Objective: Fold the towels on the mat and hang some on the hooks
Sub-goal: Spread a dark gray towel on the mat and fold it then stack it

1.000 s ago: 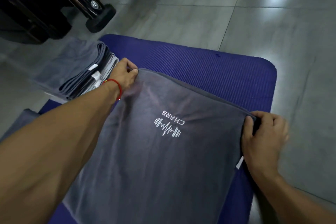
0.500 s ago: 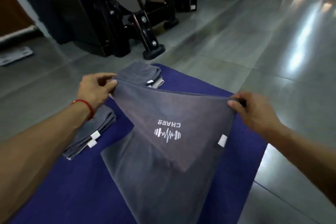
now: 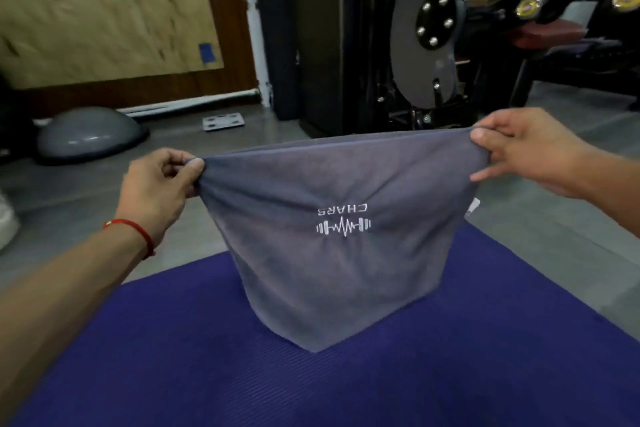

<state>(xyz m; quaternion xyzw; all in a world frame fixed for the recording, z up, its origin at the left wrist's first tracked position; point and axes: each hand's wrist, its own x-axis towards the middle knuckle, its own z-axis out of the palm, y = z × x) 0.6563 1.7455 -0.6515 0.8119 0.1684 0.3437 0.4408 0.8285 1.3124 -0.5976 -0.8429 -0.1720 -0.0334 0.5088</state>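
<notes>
Towel (image 3: 332, 253) now hangs lifted off mat (image 3: 173, 357), both hands pinching corners.

Grey tiled floor (image 3: 242, 135) stretches ahead of me. At ten o'clock a tan wall panel (image 3: 104, 3) sits above dark wood skirting, with a small blue patch (image 3: 206, 52) on it. A grey dome trainer (image 3: 86, 132) rests at nine o'clock, a flat scale (image 3: 223, 122) near eleven. Black gym machine (image 3: 426, 45) at one o'clock; a padded bench (image 3: 547, 33) at two.
</notes>
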